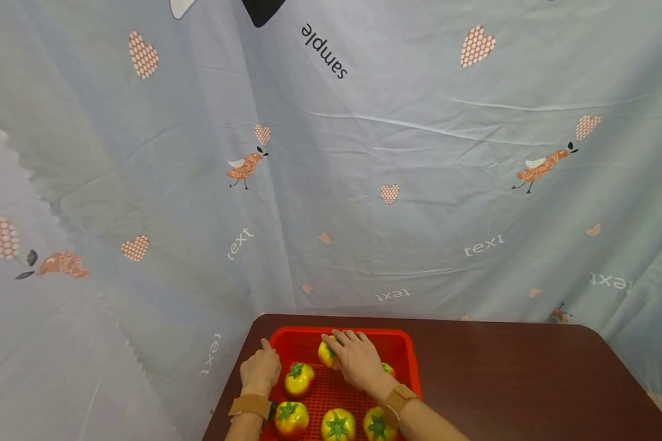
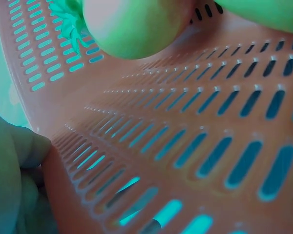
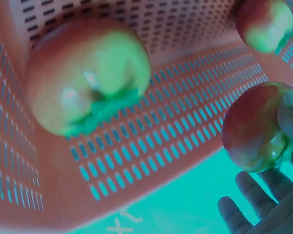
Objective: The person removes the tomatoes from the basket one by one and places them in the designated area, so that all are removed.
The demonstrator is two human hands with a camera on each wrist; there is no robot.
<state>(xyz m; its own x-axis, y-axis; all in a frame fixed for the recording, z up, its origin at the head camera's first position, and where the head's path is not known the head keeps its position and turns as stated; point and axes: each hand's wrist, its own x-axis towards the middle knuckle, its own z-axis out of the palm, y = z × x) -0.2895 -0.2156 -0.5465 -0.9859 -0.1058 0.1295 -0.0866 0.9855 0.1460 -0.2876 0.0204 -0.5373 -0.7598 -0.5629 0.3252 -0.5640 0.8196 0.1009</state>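
Observation:
In the head view my right hand (image 1: 358, 362) is over the far part of a red plastic basket (image 1: 339, 331). It holds a yellow-and-red tomato (image 1: 325, 353) with a green leafy top. The right wrist view shows that tomato (image 3: 251, 129) between the thumb and fingers, apart from the basket floor. My left hand (image 1: 260, 371) grips the basket's left rim, and in the left wrist view its fingers (image 2: 33, 146) curl at the edge. Several similar tomatoes lie inside, among them one tomato (image 1: 299, 380) near the left hand and another tomato (image 1: 338, 425) at the near side.
The basket stands at the left end of a dark brown table (image 1: 507, 373). A pale curtain (image 1: 364, 245) printed with birds and hearts hangs behind the table and along its left. The basket's walls (image 2: 195, 141) are slotted.

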